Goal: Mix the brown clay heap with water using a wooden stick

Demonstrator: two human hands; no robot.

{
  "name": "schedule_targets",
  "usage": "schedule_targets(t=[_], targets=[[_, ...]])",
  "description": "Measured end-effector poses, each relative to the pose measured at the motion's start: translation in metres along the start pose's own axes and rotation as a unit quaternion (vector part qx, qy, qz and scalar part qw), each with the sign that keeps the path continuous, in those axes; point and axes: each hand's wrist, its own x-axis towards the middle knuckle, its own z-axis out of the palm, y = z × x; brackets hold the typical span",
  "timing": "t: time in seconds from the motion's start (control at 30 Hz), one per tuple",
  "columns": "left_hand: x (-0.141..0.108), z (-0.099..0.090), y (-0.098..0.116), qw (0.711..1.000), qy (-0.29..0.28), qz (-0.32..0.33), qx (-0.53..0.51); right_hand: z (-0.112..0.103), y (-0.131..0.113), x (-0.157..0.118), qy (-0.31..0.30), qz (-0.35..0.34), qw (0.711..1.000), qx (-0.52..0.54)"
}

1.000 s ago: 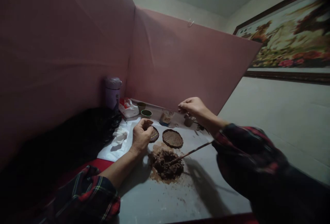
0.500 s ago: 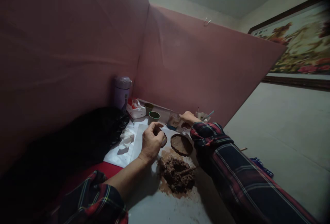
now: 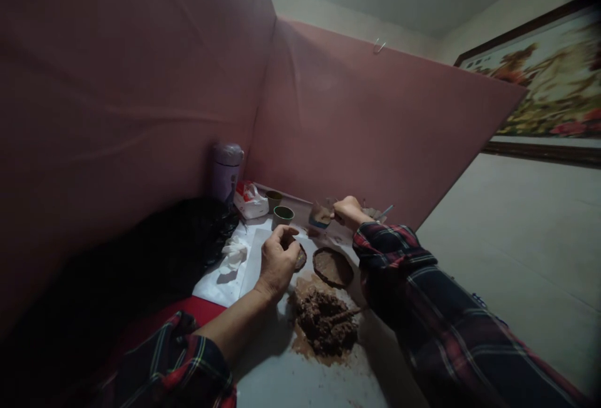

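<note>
My left hand (image 3: 278, 259) is curled, thumb and fingers bent round the near-left side of a small round brown piece (image 3: 301, 260) with light specks; its far part is hidden. My right hand (image 3: 348, 211) is closed at the back of the table, its fingertips against the right side of a clear cup (image 3: 320, 215) with a blue base. What these fingers pinch is too small to make out. A larger flat brown clay disc (image 3: 333, 266) with a raised rim lies between the hands. Nearer me sits a rough heap of wet brown clay (image 3: 325, 321).
Two cups stand at the back, one a dark-lined cup (image 3: 283, 216). Beside them are a white-and-red plastic packet (image 3: 251, 200) and a lilac flask (image 3: 226, 171). A crumpled white tissue or glove (image 3: 233, 254) and a black bag (image 3: 188, 239) lie left. Pink panels (image 3: 357, 120) enclose the back and left.
My right hand has shifted slightly, its fingertips now lower and closer against the clear cup. My left hand keeps its curled pose at the small brown piece. The view has tilted slightly.
</note>
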Motion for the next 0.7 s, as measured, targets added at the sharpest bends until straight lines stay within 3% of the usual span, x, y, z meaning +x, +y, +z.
schedule_targets(t=[0.13, 0.27, 0.5, 0.7], targets=[[0.0, 0.0, 0.001, 1.0, 0.002, -0.01, 0.001, -0.027, -0.007, -0.003, -0.024, 0.034, 0.999, -0.015], [0.001, 0.001, 0.002, 1.0, 0.01, -0.009, -0.015, -0.053, -0.007, -0.025, -0.028, 0.008, 0.999, -0.039], [0.002, 0.001, -0.001, 1.0, -0.004, -0.007, -0.007, -0.082, 0.01, -0.09, -0.02, -0.133, 0.985, -0.103], [0.003, 0.001, -0.001, 1.0, -0.015, 0.003, 0.006, -0.085, 0.025, -0.127, -0.021, -0.241, 0.953, -0.183]])
